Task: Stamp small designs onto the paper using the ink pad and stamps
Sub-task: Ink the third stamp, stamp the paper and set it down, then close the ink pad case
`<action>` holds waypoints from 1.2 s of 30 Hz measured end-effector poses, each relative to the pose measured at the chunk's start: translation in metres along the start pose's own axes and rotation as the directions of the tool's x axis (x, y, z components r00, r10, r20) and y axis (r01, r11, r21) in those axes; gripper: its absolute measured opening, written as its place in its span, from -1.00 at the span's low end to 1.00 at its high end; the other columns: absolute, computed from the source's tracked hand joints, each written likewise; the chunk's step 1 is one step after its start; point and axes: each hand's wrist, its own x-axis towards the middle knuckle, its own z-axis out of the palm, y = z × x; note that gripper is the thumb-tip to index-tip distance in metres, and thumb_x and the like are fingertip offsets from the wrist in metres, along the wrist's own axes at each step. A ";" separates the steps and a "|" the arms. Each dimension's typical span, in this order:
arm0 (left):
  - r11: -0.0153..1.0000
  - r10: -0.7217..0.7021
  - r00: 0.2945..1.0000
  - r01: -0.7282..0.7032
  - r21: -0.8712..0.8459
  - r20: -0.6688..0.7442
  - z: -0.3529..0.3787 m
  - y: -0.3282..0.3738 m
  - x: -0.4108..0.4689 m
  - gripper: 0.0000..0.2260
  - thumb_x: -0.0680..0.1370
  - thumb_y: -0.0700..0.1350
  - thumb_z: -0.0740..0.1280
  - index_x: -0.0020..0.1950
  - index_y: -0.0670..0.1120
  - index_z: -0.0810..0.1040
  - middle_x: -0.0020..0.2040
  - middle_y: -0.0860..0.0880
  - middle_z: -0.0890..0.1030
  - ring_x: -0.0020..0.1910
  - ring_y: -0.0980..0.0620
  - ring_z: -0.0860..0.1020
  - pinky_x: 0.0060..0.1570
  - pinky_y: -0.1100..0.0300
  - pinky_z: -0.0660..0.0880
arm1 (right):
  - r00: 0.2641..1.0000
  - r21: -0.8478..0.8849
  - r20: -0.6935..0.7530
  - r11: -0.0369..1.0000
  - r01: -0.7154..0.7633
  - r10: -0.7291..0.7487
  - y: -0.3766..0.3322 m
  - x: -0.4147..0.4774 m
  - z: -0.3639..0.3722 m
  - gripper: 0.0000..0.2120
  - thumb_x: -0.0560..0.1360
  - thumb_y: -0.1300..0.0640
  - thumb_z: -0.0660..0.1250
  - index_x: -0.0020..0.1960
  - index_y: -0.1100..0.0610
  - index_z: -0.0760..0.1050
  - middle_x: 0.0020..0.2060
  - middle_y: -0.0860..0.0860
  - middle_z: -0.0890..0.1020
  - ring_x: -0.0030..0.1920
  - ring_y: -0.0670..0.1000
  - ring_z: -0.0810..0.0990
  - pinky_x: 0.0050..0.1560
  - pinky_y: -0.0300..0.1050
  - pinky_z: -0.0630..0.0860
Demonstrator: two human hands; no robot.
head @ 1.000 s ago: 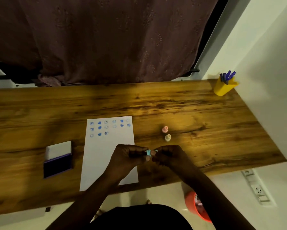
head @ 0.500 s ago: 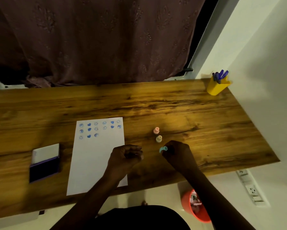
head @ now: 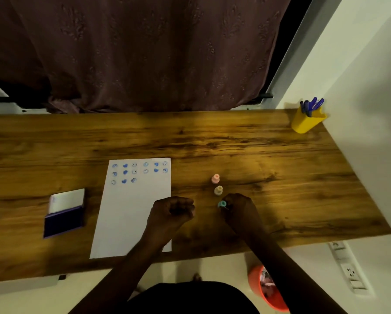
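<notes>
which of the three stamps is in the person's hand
The teal stamp, at the right hand's fingertips. The pink stamp and beige stamp stand untouched on the desk beyond it.

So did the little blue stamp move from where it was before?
Yes. The blue stamp went right, off the paper's edge, and now sits just below the cream stamp, in the right hand.

home desk (head: pixel 212 141) by curtained window (head: pixel 144 53), pen cup (head: pixel 305 122)

Dim room. Wooden desk (head: pixel 235 141) against white wall (head: pixel 371 64); dark brown curtain (head: pixel 144 53) behind far edge; pale floor (head: pixel 212 266); wall sockets (head: pixel 348 273) below right end.
</notes>
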 end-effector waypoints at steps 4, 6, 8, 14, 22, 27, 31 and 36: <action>1.000 -0.001 1.000 0.001 -0.013 -0.011 -0.001 0.001 -0.001 -0.80 0.43 -0.19 0.59 0.00 0.04 0.76 -0.05 0.08 0.78 0.01 0.12 0.73 0.25 -0.12 0.60 | 1.000 0.001 0.000 1.000 0.002 -0.002 0.001 -0.001 -0.001 -0.77 0.49 0.08 0.47 0.11 0.13 0.66 0.08 0.08 0.70 0.11 0.10 0.66 0.15 -0.01 0.57; 1.000 0.000 1.000 0.000 -0.019 -0.013 -0.003 0.001 -0.001 -0.79 0.43 -0.20 0.59 0.00 0.02 0.76 -0.04 0.05 0.78 0.03 0.08 0.73 0.25 -0.15 0.59 | 1.000 0.009 0.009 1.000 0.000 0.000 0.001 -0.002 -0.003 -0.77 0.47 0.08 0.49 0.10 0.13 0.66 0.07 0.08 0.71 0.10 0.10 0.66 0.14 0.01 0.57; 1.000 0.001 1.000 -0.001 -0.026 -0.017 -0.007 0.001 -0.001 -0.79 0.42 -0.20 0.59 -0.01 0.04 0.76 -0.03 0.04 0.78 0.04 0.06 0.73 0.25 -0.16 0.59 | 1.000 0.013 0.001 1.000 -0.017 0.017 0.002 -0.003 -0.006 -0.73 0.44 0.07 0.52 0.10 0.13 0.65 0.06 0.08 0.71 0.07 0.09 0.68 0.11 0.00 0.59; 0.998 0.042 0.998 -0.044 -0.037 -0.043 -0.031 -0.004 -0.002 -0.76 0.43 -0.17 0.59 -0.07 0.20 0.75 -0.06 0.14 0.77 0.00 0.18 0.71 0.18 0.03 0.63 | 0.991 0.068 -0.130 0.998 -0.019 0.027 -0.009 -0.014 -0.017 -0.66 0.39 0.02 0.59 0.10 0.12 0.65 -0.08 0.00 0.71 -0.18 -0.07 0.65 -0.16 -0.31 0.54; 0.998 0.065 0.987 -0.064 0.008 -0.150 -0.080 -0.016 -0.004 -0.73 0.43 -0.14 0.60 -0.11 0.26 0.72 -0.07 0.23 0.75 0.00 0.23 0.70 0.09 0.17 0.60 | 0.969 0.199 -0.202 0.962 0.184 -0.144 -0.098 -0.023 -0.015 -0.86 0.50 0.08 0.48 0.03 0.10 0.67 -0.14 -0.04 0.72 -0.15 -0.11 0.65 -0.09 -0.28 0.57; 1.000 -0.015 0.973 0.011 -0.017 -0.231 -0.123 -0.025 -0.009 -0.81 0.47 -0.21 0.55 0.02 0.03 0.73 -0.06 0.06 0.77 -0.03 0.04 0.73 0.04 0.03 0.69 | 0.981 0.299 -0.130 0.938 0.175 -0.142 -0.153 -0.015 0.015 -0.82 0.54 0.01 0.43 0.11 0.03 0.66 -0.02 -0.10 0.72 -0.09 -0.20 0.63 -0.06 -0.48 0.46; 0.999 -0.035 0.953 0.034 -0.009 -0.301 -0.167 -0.039 -0.015 -0.81 0.50 -0.18 0.52 0.10 -0.05 0.72 -0.01 -0.03 0.76 -0.05 -0.01 0.74 0.05 -0.04 0.69 | 0.985 0.310 -0.045 0.935 0.171 -0.165 -0.193 -0.003 0.046 -0.79 0.54 -0.01 0.43 0.14 0.01 0.68 0.04 -0.10 0.73 -0.01 -0.18 0.66 0.00 -0.51 0.44; 1.000 -0.014 0.933 0.020 0.014 -0.360 -0.225 -0.070 -0.020 -0.80 0.53 -0.23 0.49 -0.07 0.10 0.66 -0.11 -0.03 0.76 -0.08 -0.06 0.74 0.04 -0.16 0.68 | 0.973 0.301 0.058 0.933 0.196 -0.223 -0.235 0.009 0.086 -0.80 0.53 0.00 0.44 0.12 0.02 0.68 0.12 -0.08 0.72 0.11 -0.12 0.67 0.09 -0.44 0.42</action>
